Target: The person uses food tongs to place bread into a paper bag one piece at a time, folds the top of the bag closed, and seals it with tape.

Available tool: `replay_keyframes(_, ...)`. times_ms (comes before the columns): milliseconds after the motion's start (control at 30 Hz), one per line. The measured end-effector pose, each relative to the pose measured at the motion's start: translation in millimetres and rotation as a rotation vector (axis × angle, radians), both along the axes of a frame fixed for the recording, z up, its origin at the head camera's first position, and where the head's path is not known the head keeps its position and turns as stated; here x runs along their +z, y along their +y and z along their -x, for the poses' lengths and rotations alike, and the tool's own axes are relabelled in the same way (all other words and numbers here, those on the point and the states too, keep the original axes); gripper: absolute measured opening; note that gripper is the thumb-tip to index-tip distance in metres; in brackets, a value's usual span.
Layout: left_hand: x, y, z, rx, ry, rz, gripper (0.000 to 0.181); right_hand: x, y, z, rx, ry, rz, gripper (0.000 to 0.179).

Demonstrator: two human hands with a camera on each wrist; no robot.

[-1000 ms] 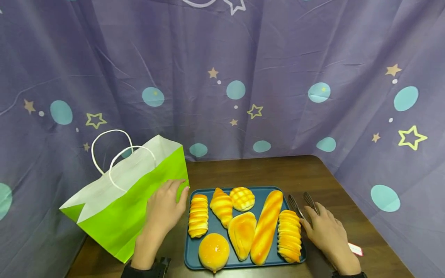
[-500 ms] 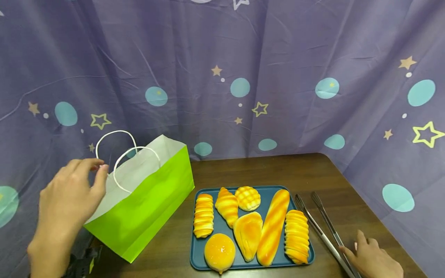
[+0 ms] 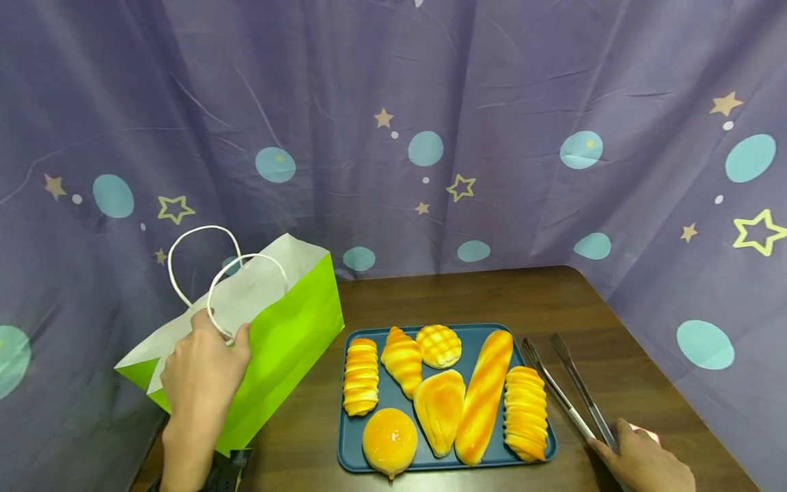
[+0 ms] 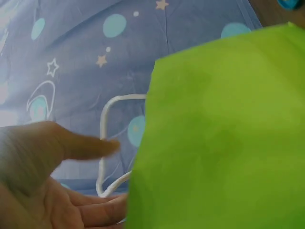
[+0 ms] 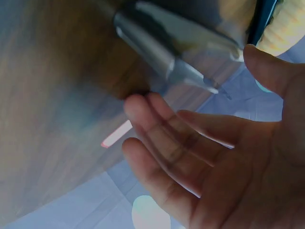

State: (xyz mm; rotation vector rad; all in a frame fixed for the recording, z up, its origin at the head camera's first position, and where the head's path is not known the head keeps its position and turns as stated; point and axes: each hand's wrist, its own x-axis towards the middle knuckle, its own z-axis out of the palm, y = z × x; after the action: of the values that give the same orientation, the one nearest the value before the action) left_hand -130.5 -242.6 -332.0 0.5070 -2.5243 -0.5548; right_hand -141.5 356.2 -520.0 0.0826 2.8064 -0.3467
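Note:
My left hand is at the near rim of the green paper bag, with its fingertips by the base of the near white handle. In the left wrist view, the thumb stands out straight, apart from the bag, while the fingers reach past the bag's edge, their tips partly hidden. At the right, my right hand is by the handle end of the metal tongs, which lie spread on the table. The right wrist view has its fingers loosely extended below the tongs, not wrapped round them.
Between the hands lies a blue tray with several breads, among them a round bun, a croissant and a long loaf. A white label with a red border is near my right hand. A purple curtain hangs behind the table.
My left hand has moved from the bag's front out to its left, then back in to its near rim. My right hand has slid down towards the tongs' handle end.

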Motion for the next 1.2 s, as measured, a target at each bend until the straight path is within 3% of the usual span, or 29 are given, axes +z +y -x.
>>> replay_keyframes(133, -8.1, 4.5, -0.6, 0.020, 0.000, -0.041, 0.039, -2.9, -12.2, 2.3, 0.026, 0.157, 0.015, 0.056)
replay_keyframes(267, -15.6, 4.1, -3.3, 0.016, 0.061, -0.035, 0.028, -3.1, -20.6, 5.1, 0.050, 0.248, 0.016, 0.044)
replay_keyframes(433, -24.8, -5.4, -10.9, 0.025, 0.256, 0.041, 0.024, -5.0, -27.0, 6.4, 0.052, 0.331, 0.053, 0.033)
replay_keyframes(567, -34.2, -14.9, -23.7, 0.106, 0.439, 0.112, 0.015, -5.3, -29.9, 6.3, 0.007, 0.399, 0.094, 0.028)
replay_keyframes(700, -41.1, -20.9, -35.7, 0.194, 0.520, 0.131, 0.016, 2.0, -28.7, 8.4, -0.045, 0.340, 0.110, 0.025)
replay_keyframes(900, -48.6, -29.7, -44.1, 0.252, 0.635, 0.180, 0.019, 18.4, -25.5, 14.7, -0.087, 0.243, 0.124, 0.031)
replay_keyframes(1000, -50.7, -35.7, -47.5, 0.278, 0.698, 0.144, 0.018, 29.7, -22.7, 18.3, -0.072, 0.169, 0.206, 0.047)
replay_keyframes(1100, -50.3, -40.5, -54.1, 0.315, 0.691, 0.092, 0.021, 43.7, -17.9, 22.6, -0.037, 0.096, 0.305, 0.064)
replay_keyframes(1200, -48.1, -42.4, -59.5, 0.317, 0.684, -0.026, 0.022, 60.0, -13.3, 26.2, 0.004, 0.040, 0.372, 0.072)
